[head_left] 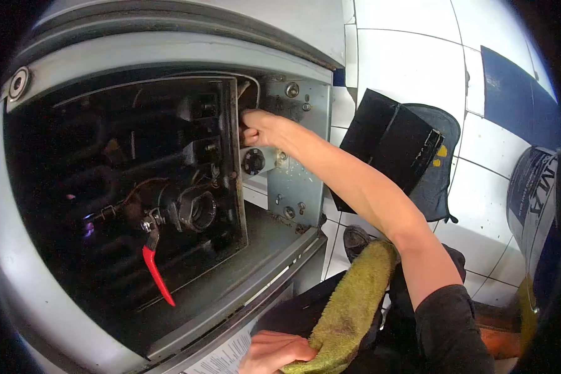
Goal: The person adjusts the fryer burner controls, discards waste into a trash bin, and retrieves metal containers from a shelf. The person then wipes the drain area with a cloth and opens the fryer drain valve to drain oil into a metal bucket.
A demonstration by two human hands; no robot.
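My right hand [257, 126] reaches into the gap at the right side of the dark machine compartment, beside the panel's edge. Its visible fingers are curled; the fingertips and whatever they grip are hidden in shadow. Just below it is a round black knob [254, 161] on a pale bracket. At the bottom, my left hand [277, 352] is closed on a yellow-green towel [354, 299] with dark stains, which lies across my leg. Inside the compartment, a red-handled lever [158, 274] hangs below a fitting next to a round black pipe opening [197, 210].
A metal side plate [298, 149] with bolts borders the opening. On the white tiled floor [405, 56] lies a black case [393, 146] with yellow bits at its edge. A lettered bucket [533, 193] stands at the right, near a blue strip [517, 93]. My shoe [356, 240] shows below.
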